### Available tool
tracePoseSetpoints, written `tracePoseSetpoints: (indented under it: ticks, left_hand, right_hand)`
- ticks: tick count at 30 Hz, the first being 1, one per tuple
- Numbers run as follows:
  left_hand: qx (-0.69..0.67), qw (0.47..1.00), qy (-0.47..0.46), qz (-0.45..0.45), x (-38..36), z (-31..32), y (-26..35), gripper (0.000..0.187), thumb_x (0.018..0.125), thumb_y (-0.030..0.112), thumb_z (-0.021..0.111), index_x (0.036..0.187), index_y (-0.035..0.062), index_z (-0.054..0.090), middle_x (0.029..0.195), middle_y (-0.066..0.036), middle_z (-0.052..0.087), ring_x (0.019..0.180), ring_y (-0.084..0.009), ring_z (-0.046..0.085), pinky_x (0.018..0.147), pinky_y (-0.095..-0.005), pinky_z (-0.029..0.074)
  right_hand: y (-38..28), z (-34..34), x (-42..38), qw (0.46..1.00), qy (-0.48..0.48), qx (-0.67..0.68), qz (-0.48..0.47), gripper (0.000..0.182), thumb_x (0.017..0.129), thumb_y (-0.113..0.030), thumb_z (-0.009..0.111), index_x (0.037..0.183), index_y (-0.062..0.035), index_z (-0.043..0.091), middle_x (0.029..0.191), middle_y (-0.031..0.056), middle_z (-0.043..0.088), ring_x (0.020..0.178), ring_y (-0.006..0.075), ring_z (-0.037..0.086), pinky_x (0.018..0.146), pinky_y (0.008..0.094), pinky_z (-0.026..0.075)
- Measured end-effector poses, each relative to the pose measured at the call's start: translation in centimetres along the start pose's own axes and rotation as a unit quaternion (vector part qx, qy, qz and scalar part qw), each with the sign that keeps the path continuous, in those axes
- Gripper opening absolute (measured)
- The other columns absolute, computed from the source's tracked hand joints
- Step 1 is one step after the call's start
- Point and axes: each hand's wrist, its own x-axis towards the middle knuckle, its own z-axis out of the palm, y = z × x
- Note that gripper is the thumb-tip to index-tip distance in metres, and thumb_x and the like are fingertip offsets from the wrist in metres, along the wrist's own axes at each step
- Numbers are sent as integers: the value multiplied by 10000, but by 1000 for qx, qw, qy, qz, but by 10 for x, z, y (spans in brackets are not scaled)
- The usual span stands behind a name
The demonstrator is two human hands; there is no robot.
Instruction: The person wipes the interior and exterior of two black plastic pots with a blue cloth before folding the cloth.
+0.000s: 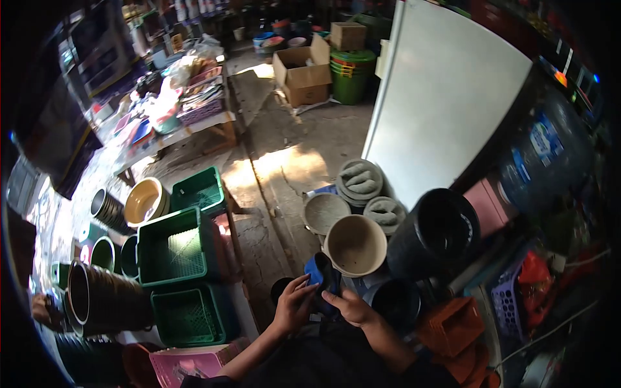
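Note:
In front of my body, both hands are closed on a small blue-and-black object point(318, 266) that looks soft, like a pouch; I cannot tell its exact kind. My left hand point(295, 302) grips its left side, fingers across the blue part. On the dark right side, my right hand point(350, 306) presses with its thumb. Just beyond the hands stands a cream-coloured pot point(356, 246). Behind it are a grey stone bowl point(326, 213) and round stone mortars point(359, 181) with pestles lying on them.
Green plastic baskets point(171, 249) and stacked dark pots point(107, 297) fill the left. A tall black bucket point(440, 226), orange containers point(453, 326) and a water bottle point(550, 155) crowd the right. A white panel point(446, 97) stands ahead; a cardboard box point(303, 81) sits farther back.

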Motion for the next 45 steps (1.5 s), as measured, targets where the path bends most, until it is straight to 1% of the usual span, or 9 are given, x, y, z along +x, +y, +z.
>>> tracePoseSetpoints:
  ticks: [6, 11, 14, 17, 22, 29, 35, 39, 45]
  left_hand:
    - [-72, 982, 124, -127, -23, -36, 0, 266, 878, 165, 704, 1087, 0, 688, 1222, -182, 620, 1093, -282, 641, 839, -338, 544]
    - [-89, 933, 245, -250, -41, -47, -42, 268, 952, 229, 633, 1059, -13, 672, 858, -76, 701, 827, -140, 672, 708, -272, 524]
    - [-56, 907, 328, -258, -47, -77, -51, 246, 962, 198, 600, 1075, -17, 634, 821, -78, 688, 746, -144, 657, 682, -292, 519]
    - [44, 905, 364, -216, -57, -89, -78, 328, 887, 139, 660, 1179, 7, 590, 1076, -160, 634, 964, -276, 645, 859, -362, 507]
    - [37, 993, 70, -89, -40, -92, 5, 606, 786, 236, 774, 1299, 20, 536, 1252, -197, 547, 1187, -351, 547, 998, -407, 443]
    - [9, 990, 127, -58, -44, -50, -32, 488, 900, 161, 686, 1311, -44, 521, 1214, -172, 625, 1080, -232, 631, 956, -320, 483]
    - [-410, 876, 104, -230, -40, -47, -31, 362, 1018, 144, 508, 1336, -30, 518, 1165, -94, 644, 1032, -128, 603, 911, -278, 495]
    - [-593, 737, 156, -287, -32, -46, -26, 345, 1011, 105, 489, 1335, -10, 508, 1184, -118, 637, 1026, -198, 642, 903, -317, 526]
    - [-617, 730, 113, -270, -31, -55, -30, 472, 920, 13, 467, 1391, -12, 459, 1162, -115, 640, 994, -183, 643, 871, -315, 515]
  right_hand:
    - [17, 25, 51, 950, 17, -312, -5, 361, 996, -336, 555, 1130, -10, 633, 965, 38, 664, 858, 102, 587, 760, 272, 471]
    - [5, 51, 72, 957, -4, -268, 115, 380, 990, -365, 542, 1072, -7, 639, 927, 37, 667, 820, 105, 596, 746, 261, 471]
    - [37, 3, 94, 991, 11, -8, 131, 322, 990, -284, 518, 1080, 2, 637, 927, 44, 651, 847, 121, 597, 764, 267, 478]
    - [47, -16, 100, 982, 43, -176, 43, 277, 971, -222, 507, 1048, 8, 638, 924, 61, 628, 849, 140, 589, 767, 274, 478]
    - [27, 38, 94, 974, -39, -205, 88, 198, 966, -142, 562, 1030, 31, 635, 932, 40, 643, 807, 97, 597, 748, 237, 485]
    - [30, 67, 82, 999, -31, -28, 0, 331, 884, -28, 684, 1192, 32, 579, 1001, 45, 644, 900, 97, 608, 800, 241, 510]
    - [14, 59, 65, 988, 9, -153, -33, 469, 843, -38, 728, 1257, 11, 513, 1032, 82, 650, 941, 119, 626, 842, 266, 521]
    - [-1, 70, 45, 847, -36, -490, -202, 397, 773, -88, 781, 1127, -27, 614, 1141, 114, 621, 1052, 242, 624, 902, 337, 507]
    - [6, 70, 36, 798, -1, -524, -296, 372, 759, -65, 771, 1111, -28, 655, 1161, 141, 600, 1072, 307, 606, 918, 361, 494]
